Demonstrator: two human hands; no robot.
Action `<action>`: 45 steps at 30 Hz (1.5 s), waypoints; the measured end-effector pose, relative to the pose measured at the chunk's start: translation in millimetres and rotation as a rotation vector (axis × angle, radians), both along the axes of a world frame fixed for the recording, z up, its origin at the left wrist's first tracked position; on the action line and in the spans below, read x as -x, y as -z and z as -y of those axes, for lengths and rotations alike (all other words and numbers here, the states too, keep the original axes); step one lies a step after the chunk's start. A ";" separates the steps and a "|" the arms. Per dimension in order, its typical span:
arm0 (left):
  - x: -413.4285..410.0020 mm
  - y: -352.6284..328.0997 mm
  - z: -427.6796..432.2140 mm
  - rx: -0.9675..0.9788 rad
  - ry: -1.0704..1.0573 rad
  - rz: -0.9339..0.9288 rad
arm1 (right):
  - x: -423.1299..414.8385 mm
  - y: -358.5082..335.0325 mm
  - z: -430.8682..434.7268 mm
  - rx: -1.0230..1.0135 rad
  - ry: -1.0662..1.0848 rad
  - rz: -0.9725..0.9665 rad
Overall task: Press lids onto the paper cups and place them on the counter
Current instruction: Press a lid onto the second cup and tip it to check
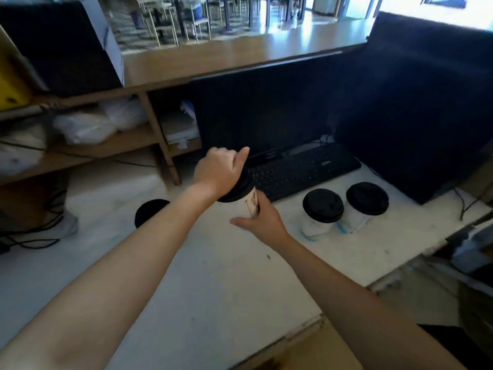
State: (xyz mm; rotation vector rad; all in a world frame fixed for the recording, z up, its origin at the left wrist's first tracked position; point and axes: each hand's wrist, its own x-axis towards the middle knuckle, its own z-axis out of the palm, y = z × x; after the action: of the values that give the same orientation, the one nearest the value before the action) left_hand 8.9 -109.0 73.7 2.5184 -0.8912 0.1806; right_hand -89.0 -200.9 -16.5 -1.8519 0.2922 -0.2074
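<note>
A white paper cup [250, 203] is held above the white counter [213, 276], tilted a little to the left. My right hand [262, 221] wraps its lower side. My left hand [222, 170] lies on the black lid [237, 189] on the cup's top, fingers curled over it. Two more white cups with black lids stand to the right, one [322, 210] nearer and one [366, 202] beside it. A black lid [150, 210] lies on the counter to the left, partly hidden by my left forearm.
A black keyboard [301, 172] and a dark monitor [266, 113] sit right behind the held cup. Another dark screen [426, 116] stands at the right. Wooden shelves [106, 145] with white bags are at the left. Cables run along the left side and the right edge.
</note>
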 end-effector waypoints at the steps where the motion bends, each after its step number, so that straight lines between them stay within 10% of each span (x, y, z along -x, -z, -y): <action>1: 0.7 -16.9 0.7 0.029 -0.025 0.008 | -2.6 -12.6 4.6 0.024 0.022 0.043; 9: 9.0 -109.8 -7.5 0.209 -0.060 -0.753 | -12.6 -100.7 40.0 0.702 0.207 0.325; 15: 9.5 -107.7 -22.8 0.488 0.031 -0.912 | -11.5 -125.7 43.5 0.910 0.244 0.432; 28: 21.2 -75.7 -46.2 0.627 0.353 -0.199 | -0.4 -178.5 63.8 -0.225 -0.040 -0.282; 33: 12.9 -61.3 -52.5 0.534 0.428 -0.115 | 0.5 -173.3 64.7 -0.426 -0.112 -0.126; 36: 11.6 -65.6 -53.9 0.594 0.402 -0.326 | 2.3 -161.2 66.2 -0.517 -0.130 0.013; 40: 5.8 -70.9 -52.5 0.849 0.260 -1.062 | 6.0 -155.5 68.4 -0.505 -0.161 0.105; 45: 3.0 -66.9 -53.6 0.813 0.251 -1.330 | 7.9 -158.9 73.9 -0.374 -0.258 0.135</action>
State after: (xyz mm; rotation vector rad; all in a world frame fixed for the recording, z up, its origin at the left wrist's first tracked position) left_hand 5.9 -55.4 140.6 1.2554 -0.3784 -0.9114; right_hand -96.8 -274.8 142.4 -1.4793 -0.0054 -0.0904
